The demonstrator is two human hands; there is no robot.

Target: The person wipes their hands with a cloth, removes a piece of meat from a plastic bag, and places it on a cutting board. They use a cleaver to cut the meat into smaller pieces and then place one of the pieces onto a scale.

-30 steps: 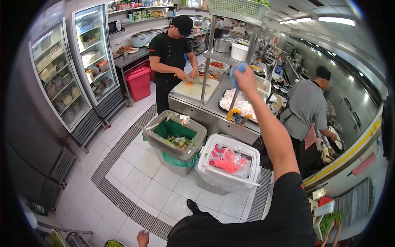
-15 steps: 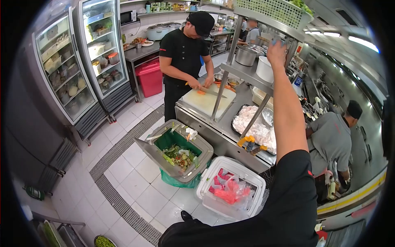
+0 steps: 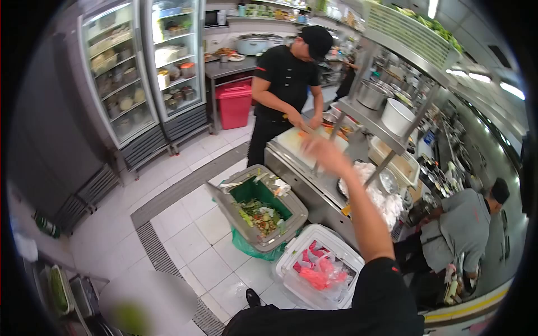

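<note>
My right hand (image 3: 325, 154), smeared by motion, hangs in front of the cutting board (image 3: 291, 140) and a shelf post; whether it holds anything is unclear. Across the counter, a person in black (image 3: 283, 81) bends over the board with a knife (image 3: 305, 127), its blade mostly hidden, by orange pieces. Beside my forearm lies pale raw meat (image 3: 381, 204) with a metal bowl (image 3: 388, 180) on it. My left hand is out of view. A blurred pale shape (image 3: 162, 291) with a green patch fills the lower left.
Below stand an open scrap bin (image 3: 300, 211) and a white tub (image 3: 283, 255) with pink plastic bags. Overhead, a rack shelf (image 3: 358, 109) holds pots. Glass-door fridges (image 3: 115, 78) stand left; a person in grey (image 3: 462, 229) works at right. A floor drain (image 3: 154, 246) crosses the tiles.
My right hand has come down and left from the upper shelf. The view has shifted, and the blurred pale shape has appeared at lower left.
</note>
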